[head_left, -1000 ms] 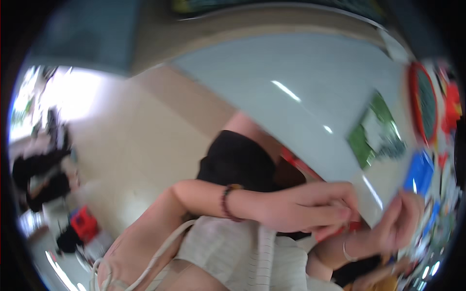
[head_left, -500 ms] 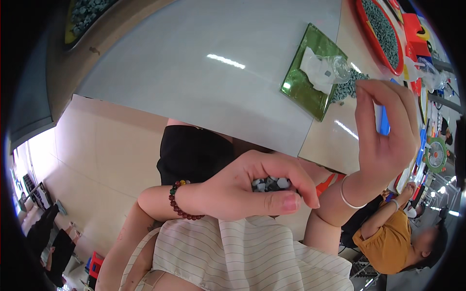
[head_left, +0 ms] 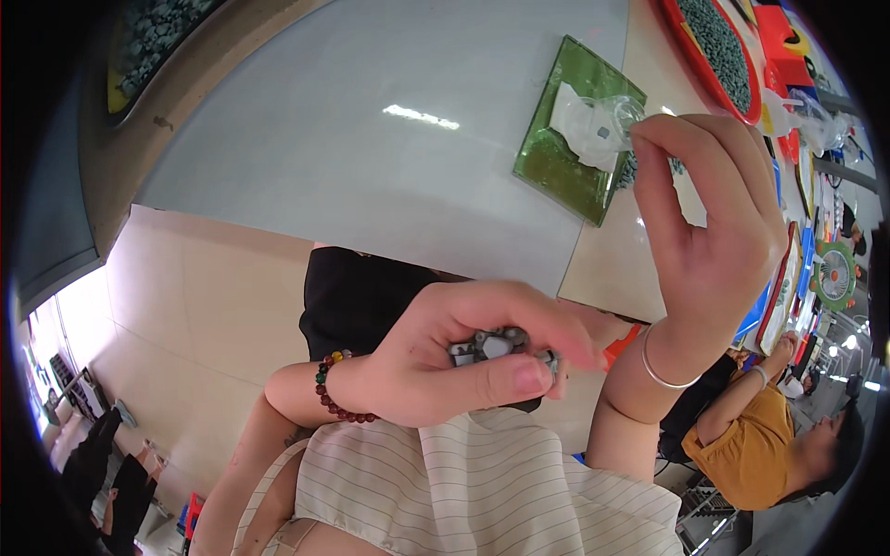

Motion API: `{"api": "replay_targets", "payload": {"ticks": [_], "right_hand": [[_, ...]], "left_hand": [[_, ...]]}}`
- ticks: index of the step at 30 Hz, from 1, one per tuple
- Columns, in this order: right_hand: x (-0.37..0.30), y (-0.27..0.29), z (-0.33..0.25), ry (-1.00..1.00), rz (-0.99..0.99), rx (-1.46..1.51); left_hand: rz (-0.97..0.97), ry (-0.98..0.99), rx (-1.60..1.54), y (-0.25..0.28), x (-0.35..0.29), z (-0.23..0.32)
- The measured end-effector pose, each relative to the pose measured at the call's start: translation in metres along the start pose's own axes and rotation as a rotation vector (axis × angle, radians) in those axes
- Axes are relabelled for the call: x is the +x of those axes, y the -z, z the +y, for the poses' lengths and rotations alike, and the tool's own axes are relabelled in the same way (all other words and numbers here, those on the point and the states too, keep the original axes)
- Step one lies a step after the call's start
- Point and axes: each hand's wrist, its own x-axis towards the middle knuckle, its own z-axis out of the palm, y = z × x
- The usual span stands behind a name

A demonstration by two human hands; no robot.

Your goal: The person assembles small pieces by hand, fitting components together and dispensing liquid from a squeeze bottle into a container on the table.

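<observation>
My left hand (head_left: 464, 361) is cupped in front of my body, its fingers curled round several small grey pieces (head_left: 498, 346). To the right, my right hand (head_left: 718, 208) is raised with thumb and forefinger pinched together. Its fingertips are at a clear round plastic piece (head_left: 623, 113); anything between them is too small or hidden to make out. Below that plastic lies a white patch (head_left: 575, 130) bearing one grey piece (head_left: 603, 132), on a green glass plate (head_left: 556, 176). My right hand partly covers a pile of small grey pieces (head_left: 629, 171) beside the plate.
A red tray (head_left: 677, 42) of grey pieces stands at the far right, with red bins (head_left: 783, 56) beyond. Another tray of pieces (head_left: 153, 42) is at the far left. The grey tabletop (head_left: 371, 176) stretches between. A person in a yellow top (head_left: 742, 449) sits on my right.
My right hand has moved left and farther away, its fingertips now at the clear plastic and covering more of the pile. The fingers of my left hand have shifted around the pieces.
</observation>
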Motion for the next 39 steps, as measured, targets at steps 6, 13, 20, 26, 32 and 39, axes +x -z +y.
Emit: {"api": "replay_targets", "payload": {"ticks": [6, 13, 20, 26, 32, 39], "right_hand": [[-0.029, 0.013, -0.031, -0.438, 0.28, 0.69], [-0.078, 0.003, -0.07, -0.822, 0.377, 1.586], [-0.089, 0.009, -0.069, -0.608, 0.438, 1.151], [-0.088, 0.02, -0.073, -0.493, 0.313, 0.93], [-0.091, 0.02, -0.077, -0.508, 0.384, 0.972], [-0.091, 0.018, -0.081, -0.555, 0.478, 0.868]], "left_hand": [[-0.028, 0.002, 0.089, 0.014, 0.001, 0.007], [0.01, -0.042, 0.201, 0.008, 0.002, -0.005], [0.004, 0.031, 0.247, -0.002, 0.008, -0.006], [0.031, -0.108, 0.197, -0.008, 0.004, -0.017], [-0.078, -0.056, 0.389, -0.006, 0.007, -0.008], [-0.042, -0.138, 0.311, -0.006, 0.007, -0.016]]}}
